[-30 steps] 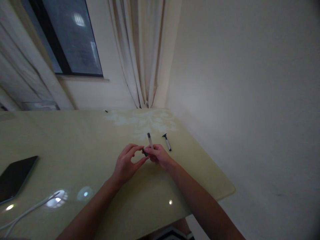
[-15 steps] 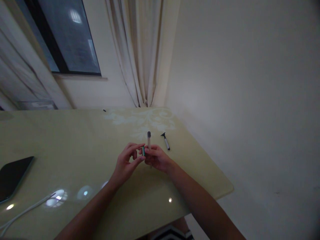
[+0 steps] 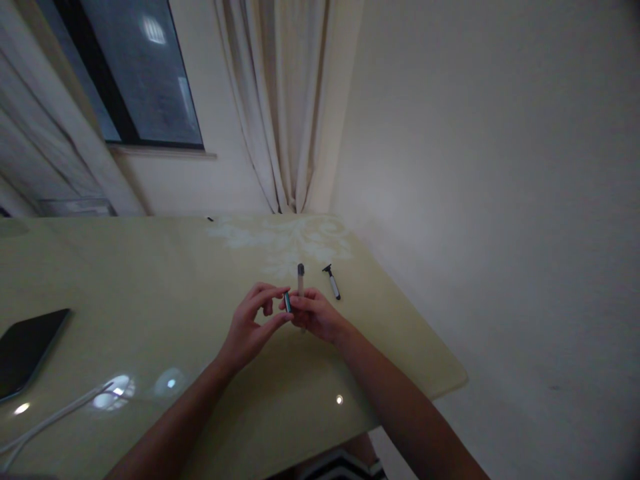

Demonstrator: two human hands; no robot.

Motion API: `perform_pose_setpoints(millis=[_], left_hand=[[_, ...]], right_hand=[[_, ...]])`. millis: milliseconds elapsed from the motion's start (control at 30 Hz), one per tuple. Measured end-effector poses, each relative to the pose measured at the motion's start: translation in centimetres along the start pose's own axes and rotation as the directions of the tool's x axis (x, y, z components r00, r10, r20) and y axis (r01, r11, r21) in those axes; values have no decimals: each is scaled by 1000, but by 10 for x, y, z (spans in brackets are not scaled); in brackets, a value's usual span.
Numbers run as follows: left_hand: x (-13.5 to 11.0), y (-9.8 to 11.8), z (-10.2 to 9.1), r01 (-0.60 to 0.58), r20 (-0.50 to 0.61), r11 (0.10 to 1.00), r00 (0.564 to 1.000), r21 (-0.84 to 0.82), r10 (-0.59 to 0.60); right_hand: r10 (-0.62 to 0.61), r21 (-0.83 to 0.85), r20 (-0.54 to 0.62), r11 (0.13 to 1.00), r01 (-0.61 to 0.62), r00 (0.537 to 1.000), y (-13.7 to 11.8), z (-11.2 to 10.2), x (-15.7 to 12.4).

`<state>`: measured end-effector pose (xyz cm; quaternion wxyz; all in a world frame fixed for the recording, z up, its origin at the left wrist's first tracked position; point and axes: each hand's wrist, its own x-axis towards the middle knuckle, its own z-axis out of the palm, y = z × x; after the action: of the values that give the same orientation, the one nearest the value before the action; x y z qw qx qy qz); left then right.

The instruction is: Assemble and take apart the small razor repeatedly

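Between my two hands is a small dark block with a teal strip, which looks like a razor cartridge (image 3: 287, 302). My left hand (image 3: 253, 320) pinches it at top and bottom between fingertip and thumb. My right hand (image 3: 316, 313) has its fingers closed, with the thumb against the block's right side. A toothbrush (image 3: 301, 277) with a dark head and a pale, see-through handle runs behind my right hand; I cannot tell whether that hand touches it. Just right of it lies a razor (image 3: 334, 285) with a black head and grey handle.
The pale yellow glossy table (image 3: 165, 293) ends at a wall (image 3: 475, 200) on the right. A dark flat device (image 3: 31, 347) and white cables (image 3: 55, 417) are at left. A tiny black piece (image 3: 210, 219) lies near the far edge, below the curtain (image 3: 280, 100).
The small block has turned slightly between my fingers, and more of its teal side shows. Both hands keep nearly the same place. The view has shifted a little.
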<state>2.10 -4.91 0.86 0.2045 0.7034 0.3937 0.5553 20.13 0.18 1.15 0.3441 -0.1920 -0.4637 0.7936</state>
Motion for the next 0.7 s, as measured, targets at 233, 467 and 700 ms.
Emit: perform_pose_setpoints(millis=[233,467,700], left_hand=[[0,-1,0,-13,-6,1000,1000,7,13],[-1,-1,-1,-8,-1,1000,1000,3,8],[0,3,-1,-16,14,1000,1000,25,16]], right_hand=[[-12,-44,-22,999,11,1000,1,-1,1],[-15,-53,-43,998,13,999,1,0,1],[-43,-58,-43,998,40,998,2,-2,3]])
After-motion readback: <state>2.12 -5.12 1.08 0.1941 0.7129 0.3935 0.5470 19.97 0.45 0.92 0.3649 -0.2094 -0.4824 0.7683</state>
